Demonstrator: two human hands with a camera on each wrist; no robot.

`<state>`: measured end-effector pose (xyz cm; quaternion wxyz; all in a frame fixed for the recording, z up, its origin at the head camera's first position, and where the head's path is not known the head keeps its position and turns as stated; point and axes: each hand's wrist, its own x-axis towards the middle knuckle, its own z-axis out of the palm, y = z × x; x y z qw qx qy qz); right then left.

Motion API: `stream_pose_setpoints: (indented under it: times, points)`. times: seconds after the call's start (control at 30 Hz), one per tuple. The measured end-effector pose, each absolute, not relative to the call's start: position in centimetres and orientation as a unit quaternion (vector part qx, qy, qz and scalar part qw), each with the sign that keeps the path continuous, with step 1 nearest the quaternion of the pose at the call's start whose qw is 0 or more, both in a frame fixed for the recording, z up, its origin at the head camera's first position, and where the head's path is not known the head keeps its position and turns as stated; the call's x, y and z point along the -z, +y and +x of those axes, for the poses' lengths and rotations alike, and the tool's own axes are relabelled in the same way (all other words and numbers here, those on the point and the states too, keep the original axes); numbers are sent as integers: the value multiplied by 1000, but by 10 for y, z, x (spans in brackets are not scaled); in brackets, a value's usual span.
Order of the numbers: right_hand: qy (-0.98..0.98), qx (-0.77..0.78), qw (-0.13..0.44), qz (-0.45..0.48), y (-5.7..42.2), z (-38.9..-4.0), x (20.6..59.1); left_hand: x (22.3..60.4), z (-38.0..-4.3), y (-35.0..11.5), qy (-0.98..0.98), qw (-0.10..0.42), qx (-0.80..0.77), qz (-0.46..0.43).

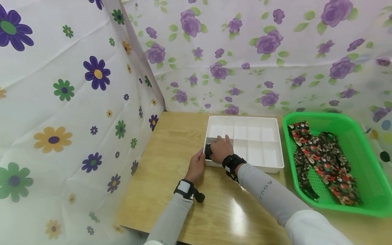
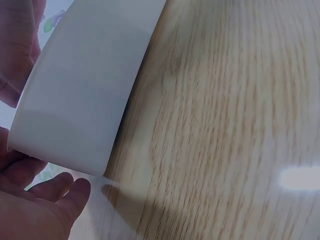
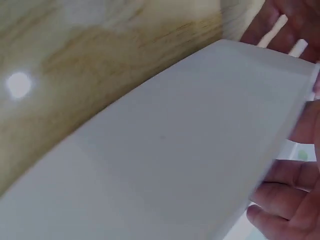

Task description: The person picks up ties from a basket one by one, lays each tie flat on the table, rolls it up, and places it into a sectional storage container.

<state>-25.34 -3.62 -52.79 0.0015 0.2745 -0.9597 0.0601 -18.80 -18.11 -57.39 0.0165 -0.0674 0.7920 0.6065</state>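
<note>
A white divided box (image 1: pixel 265 169) lies on the wooden table, with several compartments. In its near-left compartment is a small dark item (image 1: pixel 208 151), perhaps folded cloth; most of it is hidden. My right hand (image 1: pixel 222 150) reaches into that compartment and holds the dark item at its right side. At the box's near-left corner, my left hand (image 1: pixel 196 166) grips the rim, its fingertips close to the dark item. In the left wrist view, some left fingers (image 2: pixel 75 197) curl outside the box wall. The right wrist view has right fingers (image 3: pixel 282 200) bent behind the rim.
To the right of the box stands a green plastic basket (image 1: pixel 386 190) holding dark patterned cloth pieces (image 1: pixel 321 160). Flowered sheets hang behind and to the left of the wooden table (image 1: pixel 174 136). Both wrists carry black straps.
</note>
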Motion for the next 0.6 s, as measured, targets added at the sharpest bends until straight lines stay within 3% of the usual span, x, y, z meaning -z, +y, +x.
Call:
stream_pose_setpoints:
  times: [0.3, 0.6]
  points:
    - [-937, -242, -51, 245, 39, -248, 493, 573, -188, -168, 793, 5, -602, -91]
    - [-932, -329, -85, 127, 214, -235, 438, 562, -170, -158, 764, -15, -624, -163]
